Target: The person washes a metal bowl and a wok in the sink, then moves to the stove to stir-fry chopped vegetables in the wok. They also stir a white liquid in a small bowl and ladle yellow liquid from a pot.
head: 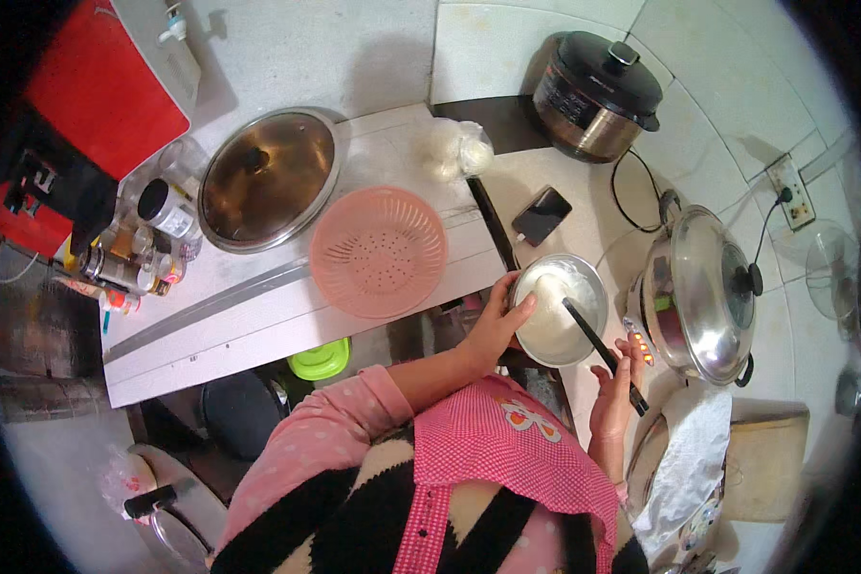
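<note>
My left hand point(501, 326) grips the rim of a round metal bowl point(598, 301), its thumb lying over the inner edge. Inside the bowl is a pale, whitish mixture point(549, 323), partly smooth and partly lumpy. Between the fingers of my right hand point(612, 387) is a pair of black chopsticks point(603, 351), slanting down with the tips in the mixture. The bowl is held in front of my apron, near the counter edge.
A pink plastic colander point(379, 251) sits left of the bowl. Beyond it lie a large pan lid point(269, 179), jars point(165, 208) and a plastic bag point(463, 147). A phone point(542, 215), a lidded steel pot point(703, 294) and an electric pressure cooker point(595, 100) stand around the right side.
</note>
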A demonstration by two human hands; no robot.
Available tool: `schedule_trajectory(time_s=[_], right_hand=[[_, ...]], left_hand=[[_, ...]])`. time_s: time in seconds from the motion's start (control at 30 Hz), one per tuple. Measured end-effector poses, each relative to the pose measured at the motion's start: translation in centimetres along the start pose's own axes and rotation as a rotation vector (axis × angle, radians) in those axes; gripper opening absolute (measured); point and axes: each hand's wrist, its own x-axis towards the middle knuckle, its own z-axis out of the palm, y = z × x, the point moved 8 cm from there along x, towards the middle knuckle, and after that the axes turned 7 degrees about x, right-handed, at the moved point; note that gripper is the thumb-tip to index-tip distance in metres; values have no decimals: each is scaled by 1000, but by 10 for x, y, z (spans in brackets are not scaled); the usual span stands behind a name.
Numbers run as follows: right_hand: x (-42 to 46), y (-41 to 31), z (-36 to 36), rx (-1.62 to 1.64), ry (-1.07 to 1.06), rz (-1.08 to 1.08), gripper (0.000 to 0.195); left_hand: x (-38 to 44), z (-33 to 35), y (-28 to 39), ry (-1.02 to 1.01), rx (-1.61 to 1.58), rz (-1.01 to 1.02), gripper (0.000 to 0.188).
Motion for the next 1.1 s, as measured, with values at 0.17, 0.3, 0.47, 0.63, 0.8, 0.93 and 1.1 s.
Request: schedule_trajectory(time_s=[0.17, 0.3, 0.47, 0.63, 0.8, 0.93, 1.1], right_hand=[[-2, 19, 41, 294, -193, 197, 77], [-4, 58, 41, 356, -249, 401, 71], [-12, 75, 44, 375, -209, 556, 62], [-11, 89, 35, 304, -253, 534, 61], [-17, 70, 53, 396, -180, 521, 61], [-9, 86, 44, 432, -181, 528, 60], [-10, 70, 57, 404, -175, 467, 59]], left_hand=[[6, -9, -20, -53, 17, 32, 66], [-8, -4, -18, -97, -1, -68, 65], [-10, -9, -20, -114, -5, -86, 66], [-14, -13, -21, -102, -60, -148, 69], [-15, -18, -18, -192, -90, -121, 76], [2, -80, -73, 136, -310, -402, 88], [-16, -161, -92, 527, -535, -388, 76]])
